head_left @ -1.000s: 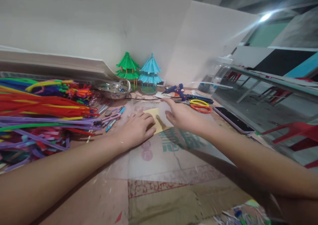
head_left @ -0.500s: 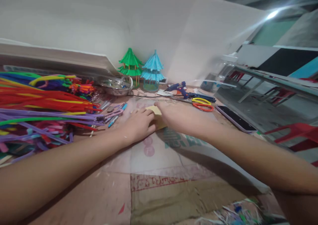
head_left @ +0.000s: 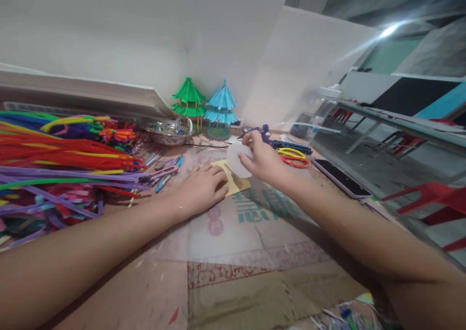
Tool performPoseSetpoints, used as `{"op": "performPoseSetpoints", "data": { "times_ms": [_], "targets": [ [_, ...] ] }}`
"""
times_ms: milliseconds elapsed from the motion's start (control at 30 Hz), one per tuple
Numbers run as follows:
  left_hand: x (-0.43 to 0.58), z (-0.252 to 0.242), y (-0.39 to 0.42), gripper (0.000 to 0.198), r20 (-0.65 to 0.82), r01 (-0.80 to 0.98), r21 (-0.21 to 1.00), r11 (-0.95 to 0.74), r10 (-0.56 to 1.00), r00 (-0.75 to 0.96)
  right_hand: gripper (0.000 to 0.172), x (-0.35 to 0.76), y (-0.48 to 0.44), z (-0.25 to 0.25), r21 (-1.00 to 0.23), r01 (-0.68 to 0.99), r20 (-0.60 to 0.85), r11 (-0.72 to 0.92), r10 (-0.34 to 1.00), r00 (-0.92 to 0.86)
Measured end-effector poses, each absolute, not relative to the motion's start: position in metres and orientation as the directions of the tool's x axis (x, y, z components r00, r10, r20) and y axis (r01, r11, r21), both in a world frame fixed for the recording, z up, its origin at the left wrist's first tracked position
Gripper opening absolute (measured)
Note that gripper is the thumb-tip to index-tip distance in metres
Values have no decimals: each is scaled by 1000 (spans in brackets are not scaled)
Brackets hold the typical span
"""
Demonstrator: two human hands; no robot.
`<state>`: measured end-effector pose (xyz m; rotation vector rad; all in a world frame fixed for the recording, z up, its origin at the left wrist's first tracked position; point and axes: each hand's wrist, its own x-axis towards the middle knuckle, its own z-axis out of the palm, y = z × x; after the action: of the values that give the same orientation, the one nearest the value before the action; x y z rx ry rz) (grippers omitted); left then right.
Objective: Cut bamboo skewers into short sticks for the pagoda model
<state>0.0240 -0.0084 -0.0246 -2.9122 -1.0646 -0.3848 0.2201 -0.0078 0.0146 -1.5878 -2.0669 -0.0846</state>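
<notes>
My right hand (head_left: 264, 160) pinches a white round disc (head_left: 238, 160) by its right edge, held tilted above a yellow sheet (head_left: 236, 186). My left hand (head_left: 204, 187) lies flat with spread fingers on the left part of that sheet, which rests on printed cardboard (head_left: 233, 242). Part of the sheet is hidden under the left fingers. Just beyond the right hand are scissors with yellow and red handles (head_left: 294, 161) and a blue glue gun (head_left: 266, 135).
Bundles of coloured pipe cleaners (head_left: 65, 150) fill the left side. A green pagoda model (head_left: 188, 99) and a blue one (head_left: 220, 111) stand by the wall near a metal bowl (head_left: 169, 131). A phone (head_left: 342, 177) lies at the right edge; paper scraps (head_left: 345, 315) sit near me.
My right hand has risen off the yellow sheet and turned, lifting the white disc into sight. More of the sheet shows now. The left hand stays on it.
</notes>
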Motion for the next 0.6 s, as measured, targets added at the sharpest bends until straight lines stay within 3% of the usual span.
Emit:
{"op": "performPoseSetpoints", "data": {
  "times_ms": [133, 300, 433, 600],
  "targets": [
    [24, -25, -7, 28, 236, 633, 75, -770, 631, 739, 51, 224, -9, 11, -283, 893, 372, 351, 898, -235],
    [24, -27, -6, 28, 233, 637, 85, -766, 637, 735, 51, 226, -11, 14, -247, 901, 322, 355, 908, -269],
    [24, -25, -6, 27, 226, 631, 73, -772, 629, 744, 53, 214, -8, 17, -112, 938, 312, 327, 908, -279],
    [25, -24, -8, 26, 217, 637, 52, -769, 631, 745, 51, 203, -24, 36, -7, 932, 154, 362, 921, -357]
  ]
}}
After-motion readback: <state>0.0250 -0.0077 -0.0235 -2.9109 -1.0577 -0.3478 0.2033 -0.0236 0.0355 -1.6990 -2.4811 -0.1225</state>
